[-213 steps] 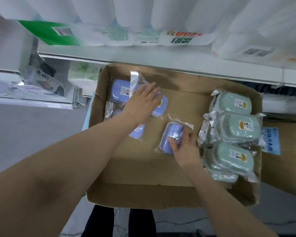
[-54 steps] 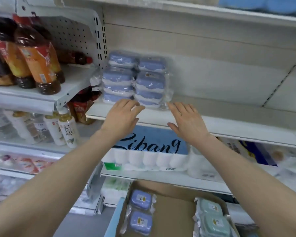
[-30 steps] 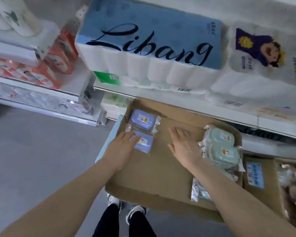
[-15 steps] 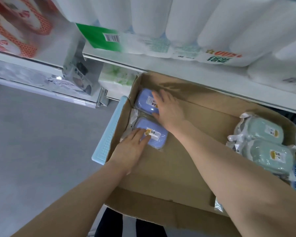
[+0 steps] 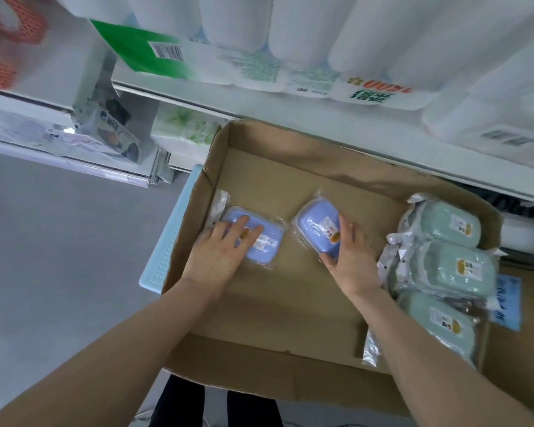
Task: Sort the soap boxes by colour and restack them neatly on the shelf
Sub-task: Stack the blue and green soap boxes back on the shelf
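Lying flat, left hand (image 5: 218,257) touches one blue soap box (image 5: 267,243) beside the carton wall (image 5: 201,211); right hand (image 5: 350,257) grips a second blue box (image 5: 316,229) mid-carton.

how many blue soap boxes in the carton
2. One blue box by the carton's left wall under the left hand; the other blue box mid-carton, in the right hand. None look hidden.

Both bare forearms come in from the bottom, stretched forward, roughly parallel. Left hand (image 5: 219,255) is palm down, fingers fairly straight and spread, lying flat on the left blue soap box (image 5: 264,241). Right hand (image 5: 350,261) is turned slightly on edge, thumb and fingers gripping the right blue soap box (image 5: 316,228).
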A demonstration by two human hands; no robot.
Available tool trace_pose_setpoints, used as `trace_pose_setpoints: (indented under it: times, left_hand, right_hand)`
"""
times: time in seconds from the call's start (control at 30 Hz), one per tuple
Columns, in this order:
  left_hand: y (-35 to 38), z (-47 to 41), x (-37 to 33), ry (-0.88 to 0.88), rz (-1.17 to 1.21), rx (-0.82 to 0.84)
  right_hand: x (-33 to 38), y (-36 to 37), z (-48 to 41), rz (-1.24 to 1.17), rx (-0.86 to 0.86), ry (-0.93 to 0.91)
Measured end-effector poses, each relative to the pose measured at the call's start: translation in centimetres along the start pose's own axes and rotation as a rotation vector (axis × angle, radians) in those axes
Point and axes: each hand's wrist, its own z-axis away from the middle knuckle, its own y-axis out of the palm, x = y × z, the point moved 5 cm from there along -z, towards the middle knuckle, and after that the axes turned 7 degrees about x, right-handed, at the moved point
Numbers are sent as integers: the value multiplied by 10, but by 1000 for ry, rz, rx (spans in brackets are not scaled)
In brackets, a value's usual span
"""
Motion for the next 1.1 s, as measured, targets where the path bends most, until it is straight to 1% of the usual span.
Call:
trace_pose_setpoints:
  times: [0.07, 0.17, 0.23, 0.33, 0.43, 0.5, 0.6, 0.73, 0.97, 1.1]
  left_hand:
    - [3, -9, -5, 61, -96, 26]
    - [10, -26, -9, 82, -201, -13]
    - [20, -36, -7, 73, -204, 41]
    - [19, -47, -3, 55, -183, 53]
    - [12, -46, -4, 77, -49, 23]
    - [6, -36, -4, 13, 62, 44]
    - [-6, -14, -7, -103, 180, 58]
    - [-35, 21, -14, -174, 326, 14]
    - [-113, 90, -25, -212, 512, -139]
    - [-158, 127, -21, -241, 547, -211]
  right_hand:
    - [-12, 8, 16, -4, 4, 43]
    - [-14, 14, 19, 13, -20, 73]
    - [-8, 15, 11, 10, -29, 77]
    - [1, 17, -1, 12, 19, 105]
    - [5, 16, 1, 2, 107, 155]
    - [5, 11, 12, -38, 160, 189]
    - [8, -5, 37, -65, 163, 196]
    - [16, -38, 72, -87, 162, 195]
    - [43, -125, 126, -152, 53, 152]
    - [63, -175, 151, -136, -31, 88]
